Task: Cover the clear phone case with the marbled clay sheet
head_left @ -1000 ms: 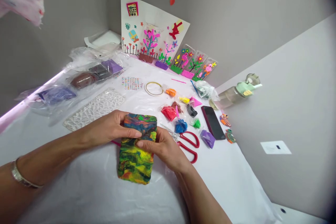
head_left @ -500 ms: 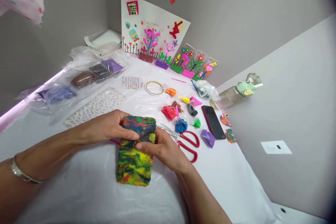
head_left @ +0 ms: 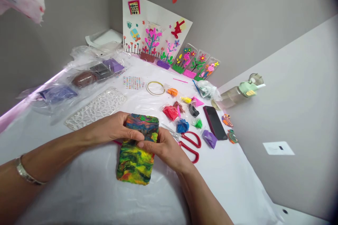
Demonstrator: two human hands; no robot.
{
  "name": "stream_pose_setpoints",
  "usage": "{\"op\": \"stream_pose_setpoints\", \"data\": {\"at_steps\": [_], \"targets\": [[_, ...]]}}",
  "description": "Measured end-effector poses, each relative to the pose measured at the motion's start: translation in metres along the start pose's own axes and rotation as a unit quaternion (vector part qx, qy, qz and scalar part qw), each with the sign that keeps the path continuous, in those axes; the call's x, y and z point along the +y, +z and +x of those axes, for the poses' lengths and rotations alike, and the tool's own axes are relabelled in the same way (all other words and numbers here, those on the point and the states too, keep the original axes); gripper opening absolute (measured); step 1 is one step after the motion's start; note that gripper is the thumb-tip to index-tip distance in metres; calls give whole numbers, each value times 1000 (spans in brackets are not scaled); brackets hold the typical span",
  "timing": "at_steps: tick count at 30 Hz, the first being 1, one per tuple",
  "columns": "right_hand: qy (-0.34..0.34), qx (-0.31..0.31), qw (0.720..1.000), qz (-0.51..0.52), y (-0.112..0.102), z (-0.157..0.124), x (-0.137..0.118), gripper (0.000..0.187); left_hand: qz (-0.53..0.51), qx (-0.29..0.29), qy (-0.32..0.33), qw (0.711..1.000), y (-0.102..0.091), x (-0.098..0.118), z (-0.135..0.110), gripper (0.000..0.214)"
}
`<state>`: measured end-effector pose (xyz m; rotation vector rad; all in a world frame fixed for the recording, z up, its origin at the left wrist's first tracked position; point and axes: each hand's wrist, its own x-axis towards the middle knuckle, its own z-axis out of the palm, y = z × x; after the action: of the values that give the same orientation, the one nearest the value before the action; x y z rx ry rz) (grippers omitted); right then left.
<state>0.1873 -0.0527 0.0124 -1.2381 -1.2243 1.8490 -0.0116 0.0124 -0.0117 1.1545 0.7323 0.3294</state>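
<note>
**Ana:** Down at the near middle of the white table (head_left: 232, 182), both hands are on the marbled clay slab (head_left: 134, 160). The left hand (head_left: 111, 130) comes in from nine o'clock, thumb laid across the slab's face, fingers wrapped behind its far left corner. The right hand (head_left: 165, 147) comes in from four o'clock, thumb tip almost meeting the left thumb, fingers curled round the right edge.

**Ben:** So both are closed on it, not spread?

**Ana:** Closed, a narrow pinch on the far half. The near half shows free.

**Ben:** How would you work it well?

**Ana:** I'd judge even thumb pressure matters, with the fingers behind as backing, so the soft sheet doesn't crease or tear at the edge.

**Ben:** Which way does it run?

**Ana:** Long axis from about twelve o'clock to six, leaning slightly; the blue-green end points away toward the flower panel (head_left: 155, 28), the yellow-orange end toward the person. Whether the near end rests on the table, I cannot tell. Red scissors (head_left: 188, 144) lie just beside it at three o'clock.
</note>
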Motion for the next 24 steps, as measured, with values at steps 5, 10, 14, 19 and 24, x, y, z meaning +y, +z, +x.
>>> {"op": "stream_pose_setpoints", "data": {"at_steps": [5, 10, 14, 19, 24], "targets": [[-6, -1, 1000, -10, -1, 0, 1, 41, 25, -3, -4, 1000, -2, -1, -1, 19], [-4, -2, 1000, -11, 0, 0, 1, 39, 7, 28, 3, 1000, 7, 1, -2, 18], [-9, -5, 1000, -9, 2, 0, -1, 37, -33, 41, 15, 999, 13, 0, -1, 18], [-5, 0, 1000, -11, 1, 0, -1, 39, -68, 20, 11, 997, 11, 1, 0, 19], [-12, 13, 1000, -17, -1, 0, 1, 41, -30, -2, 8, 1000, 5, 2, 1, 20]]}}
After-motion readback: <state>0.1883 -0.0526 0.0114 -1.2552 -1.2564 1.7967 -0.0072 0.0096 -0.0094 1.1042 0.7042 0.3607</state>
